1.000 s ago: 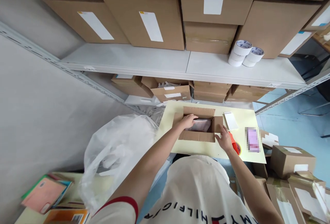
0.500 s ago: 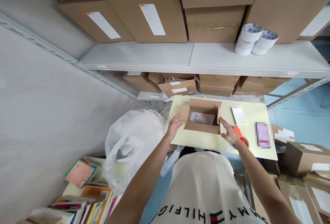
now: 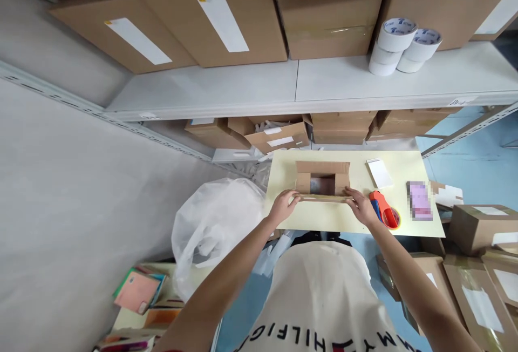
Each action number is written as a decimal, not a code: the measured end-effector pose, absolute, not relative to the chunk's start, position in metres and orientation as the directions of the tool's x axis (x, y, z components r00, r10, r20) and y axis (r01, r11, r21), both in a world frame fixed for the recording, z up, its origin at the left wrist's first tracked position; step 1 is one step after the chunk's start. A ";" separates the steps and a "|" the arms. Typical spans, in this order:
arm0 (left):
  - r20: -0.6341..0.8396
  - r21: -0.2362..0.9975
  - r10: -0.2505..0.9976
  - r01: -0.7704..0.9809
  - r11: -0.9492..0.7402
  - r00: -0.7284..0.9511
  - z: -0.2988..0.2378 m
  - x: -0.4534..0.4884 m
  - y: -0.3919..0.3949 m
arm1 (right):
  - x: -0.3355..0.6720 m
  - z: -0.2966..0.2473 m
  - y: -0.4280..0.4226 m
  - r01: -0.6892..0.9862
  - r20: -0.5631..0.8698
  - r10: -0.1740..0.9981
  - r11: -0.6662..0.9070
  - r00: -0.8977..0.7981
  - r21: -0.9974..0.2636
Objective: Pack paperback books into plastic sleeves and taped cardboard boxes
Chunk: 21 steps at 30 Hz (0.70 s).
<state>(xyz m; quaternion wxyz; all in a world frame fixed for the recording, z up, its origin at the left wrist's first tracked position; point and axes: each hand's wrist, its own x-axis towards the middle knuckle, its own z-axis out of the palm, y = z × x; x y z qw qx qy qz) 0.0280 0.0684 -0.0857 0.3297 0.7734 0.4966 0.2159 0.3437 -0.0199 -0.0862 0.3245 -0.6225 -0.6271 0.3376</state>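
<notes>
With end flaps turned inward, my left fingers and right fingers held the near flap of the carton, its far flap unfolded and untaped

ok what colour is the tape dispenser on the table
Mostly orange-red: the tape dispenser also has a blue part, best seen in the head view.

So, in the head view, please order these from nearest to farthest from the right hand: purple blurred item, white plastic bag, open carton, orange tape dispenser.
1. Open carton: left, touching the right hand.
2. Orange tape dispenser: just right.
3. Purple blurred item: farther right.
4. White plastic bag: left of the table.
</notes>
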 end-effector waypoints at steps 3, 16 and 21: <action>0.063 0.796 0.976 0.580 -0.174 0.207 -0.097 0.022 0.068 | 0.329 -0.085 -0.024 0.586 -0.052 0.994 -0.097 0.093 -0.804; -0.012 0.899 0.994 0.436 -0.035 0.104 -0.135 0.044 0.084 | 0.338 -0.063 0.047 0.321 -0.202 0.951 -0.272 0.235 -0.907; 0.183 0.773 0.962 0.575 -0.268 0.204 -0.121 0.037 0.073 | 0.324 -0.083 0.013 0.637 -0.023 0.973 -0.167 0.228 -0.752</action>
